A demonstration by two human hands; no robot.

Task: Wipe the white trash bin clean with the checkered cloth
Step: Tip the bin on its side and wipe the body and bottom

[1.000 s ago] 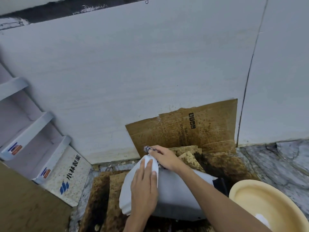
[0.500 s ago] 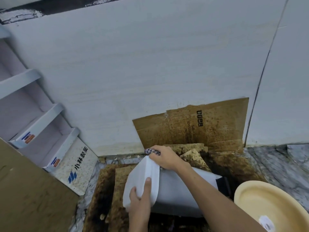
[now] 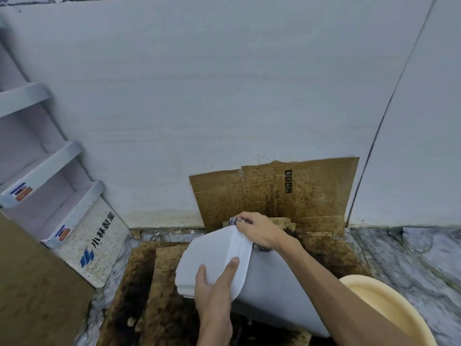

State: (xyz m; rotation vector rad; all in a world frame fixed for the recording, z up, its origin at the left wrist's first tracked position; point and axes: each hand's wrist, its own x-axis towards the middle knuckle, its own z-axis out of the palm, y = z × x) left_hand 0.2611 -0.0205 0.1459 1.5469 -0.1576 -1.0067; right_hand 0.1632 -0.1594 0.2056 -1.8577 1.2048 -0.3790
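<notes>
The white trash bin (image 3: 272,290) lies on its side on stained cardboard, its flat end turned to the left. My left hand (image 3: 215,288) grips the lower rim of that end, thumb and fingers spread over it. My right hand (image 3: 257,229) presses the checkered cloth (image 3: 233,220) onto the bin's top far edge. Only a small blue-and-white corner of the cloth shows past my fingers, and a bit more under my wrist; the rest is hidden in my palm.
Soiled brown cardboard (image 3: 274,193) leans on the white wall behind the bin, and more covers the floor (image 3: 164,283). A cream plastic basin (image 3: 389,310) stands at the lower right. A white shelf unit (image 3: 50,196) with a printed panel is at the left. Marble floor (image 3: 411,255) lies to the right.
My left hand slid from flat on top of the bin's end down to its lower rim. The right hand stayed with the cloth at the top edge. The view shifted slightly.
</notes>
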